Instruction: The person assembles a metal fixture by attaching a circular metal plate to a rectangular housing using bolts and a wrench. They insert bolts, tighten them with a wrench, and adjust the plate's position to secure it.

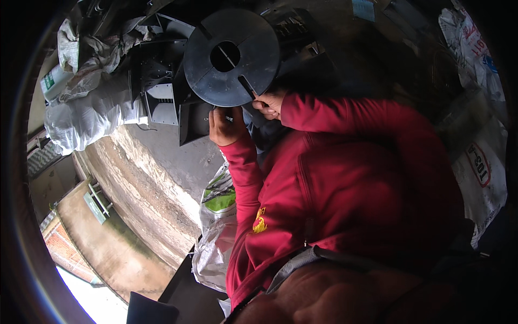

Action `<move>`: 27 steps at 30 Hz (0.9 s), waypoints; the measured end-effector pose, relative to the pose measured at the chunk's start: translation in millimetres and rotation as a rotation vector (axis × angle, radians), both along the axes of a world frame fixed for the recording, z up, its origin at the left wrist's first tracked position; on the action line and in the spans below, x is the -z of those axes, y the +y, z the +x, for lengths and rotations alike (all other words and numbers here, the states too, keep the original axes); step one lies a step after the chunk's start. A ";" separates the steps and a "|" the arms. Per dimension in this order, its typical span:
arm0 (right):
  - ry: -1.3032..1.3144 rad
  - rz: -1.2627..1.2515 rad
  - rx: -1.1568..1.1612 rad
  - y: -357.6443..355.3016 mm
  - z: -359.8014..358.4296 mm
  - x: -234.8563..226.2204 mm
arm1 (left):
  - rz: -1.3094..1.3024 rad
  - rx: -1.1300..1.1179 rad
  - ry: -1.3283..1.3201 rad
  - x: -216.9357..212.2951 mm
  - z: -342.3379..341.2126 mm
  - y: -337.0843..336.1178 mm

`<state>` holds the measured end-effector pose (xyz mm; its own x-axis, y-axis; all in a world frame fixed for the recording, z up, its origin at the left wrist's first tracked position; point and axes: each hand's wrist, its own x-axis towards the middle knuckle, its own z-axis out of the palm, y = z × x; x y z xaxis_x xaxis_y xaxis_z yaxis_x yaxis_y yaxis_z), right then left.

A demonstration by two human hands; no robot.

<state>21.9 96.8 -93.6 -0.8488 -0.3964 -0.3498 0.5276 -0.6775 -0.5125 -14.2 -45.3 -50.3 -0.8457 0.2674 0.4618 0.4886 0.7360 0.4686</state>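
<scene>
A dark grey round disc (256, 46) is in front of me, with a round hole in its middle and slots cut in from the hole and the rim. My right hand (270, 104) is closed at the near right rim, thumb and fingers pinching the edge by a slot. Under the near rim, my left hand (226, 128) is curled upward with its fingers drawn together. The disc hides its fingertips, and what they hold cannot be made out. Just left of that hand stands a dark open-sided metal box part (192, 125).
Several dark metal parts lie left of the disc, among them a bracket (162, 105) with slots. White plastic wrapping (89, 119) covers things farther left. A white and green sack (216, 200) lies by my left forearm. More white sacks (480, 162) stand at the right.
</scene>
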 end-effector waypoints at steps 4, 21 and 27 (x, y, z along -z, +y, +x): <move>0.036 -0.024 0.075 -8.4 -3.8 17.0 | -0.041 0.154 0.142 4.3 -11.1 -2.7; -0.092 -0.074 0.091 -4.8 -3.2 -0.5 | 0.124 0.027 -0.038 9.8 -2.6 -9.6; -0.040 -0.078 -0.025 3.5 -1.6 19.0 | 0.004 0.114 0.031 8.0 -8.0 -8.9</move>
<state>20.3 100.3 -112.6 -0.8242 -0.4449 -0.3503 0.5640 -0.7005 -0.4373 -22.3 -54.2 -58.3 -0.7951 0.3595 0.4885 0.5836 0.6730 0.4545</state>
